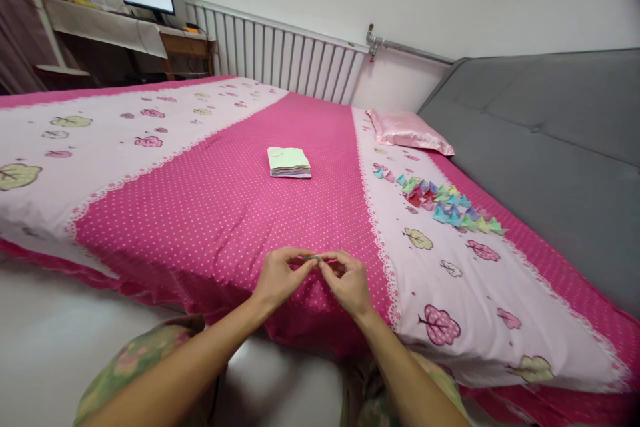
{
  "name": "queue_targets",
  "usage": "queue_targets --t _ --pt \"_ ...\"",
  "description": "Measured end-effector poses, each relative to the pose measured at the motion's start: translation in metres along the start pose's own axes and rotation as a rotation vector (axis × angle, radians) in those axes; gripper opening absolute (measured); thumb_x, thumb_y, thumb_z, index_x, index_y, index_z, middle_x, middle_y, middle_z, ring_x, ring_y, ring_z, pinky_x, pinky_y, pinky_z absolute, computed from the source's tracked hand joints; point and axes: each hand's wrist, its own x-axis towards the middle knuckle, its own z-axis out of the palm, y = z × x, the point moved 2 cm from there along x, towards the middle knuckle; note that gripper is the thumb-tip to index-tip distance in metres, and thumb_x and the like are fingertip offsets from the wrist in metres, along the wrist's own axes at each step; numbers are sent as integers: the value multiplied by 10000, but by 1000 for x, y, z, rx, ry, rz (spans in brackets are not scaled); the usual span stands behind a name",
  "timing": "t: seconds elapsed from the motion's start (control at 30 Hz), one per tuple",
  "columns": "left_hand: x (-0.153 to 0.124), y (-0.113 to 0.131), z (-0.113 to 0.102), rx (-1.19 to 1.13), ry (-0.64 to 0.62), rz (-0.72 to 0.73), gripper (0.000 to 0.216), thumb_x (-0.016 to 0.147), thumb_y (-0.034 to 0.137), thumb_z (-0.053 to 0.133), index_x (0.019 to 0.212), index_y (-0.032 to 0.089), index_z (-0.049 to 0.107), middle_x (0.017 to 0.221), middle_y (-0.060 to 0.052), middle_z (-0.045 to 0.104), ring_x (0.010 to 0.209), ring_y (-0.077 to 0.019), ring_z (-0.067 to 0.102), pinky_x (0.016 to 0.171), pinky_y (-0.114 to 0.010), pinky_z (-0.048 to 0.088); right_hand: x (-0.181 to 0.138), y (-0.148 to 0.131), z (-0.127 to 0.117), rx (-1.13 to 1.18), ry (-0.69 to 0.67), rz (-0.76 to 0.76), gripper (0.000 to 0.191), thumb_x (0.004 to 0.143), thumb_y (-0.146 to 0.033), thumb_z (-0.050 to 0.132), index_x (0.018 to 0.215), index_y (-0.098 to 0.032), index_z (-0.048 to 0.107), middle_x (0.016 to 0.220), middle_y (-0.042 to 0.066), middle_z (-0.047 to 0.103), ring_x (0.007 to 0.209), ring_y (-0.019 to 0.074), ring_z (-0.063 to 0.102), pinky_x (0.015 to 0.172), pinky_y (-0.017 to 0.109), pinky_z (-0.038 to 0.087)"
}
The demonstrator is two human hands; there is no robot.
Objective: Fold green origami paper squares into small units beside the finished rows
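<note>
the bedspread (190,193) is white-dotted hot pink, its pale pink bands carrying pink and yellow-green trees and lacy white borders. near its middle, the paper stack (289,159) is topped pale green. toward its right edge, the folded shapes (441,195) mix blue, green, yellow, red, pink and purple; the pillow (413,130) is pale pink. the pinched piece (316,257) looks greyish green.
</note>
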Motion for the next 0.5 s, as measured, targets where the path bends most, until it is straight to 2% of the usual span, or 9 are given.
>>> queue_targets --t 0.3,0.5 --pt "-3 3 -3 194 77 132 116 726 245 575 734 186 675 674 -19 683 594 -133 615 559 -238 492 -2 -4 1 82 9 28 128 722 -275 591 787 -208 678 755 46 656 664 179 595 622 290 477" --pt "-7 2 0 350 55 231 116 751 234 549 764 194 658 686 -13 664 624 -132 598 579 -237 465 0 -1 2 67 45 41 124 733 -282 593 755 -200 684 738 43 673 686 184 617 674 310 483"
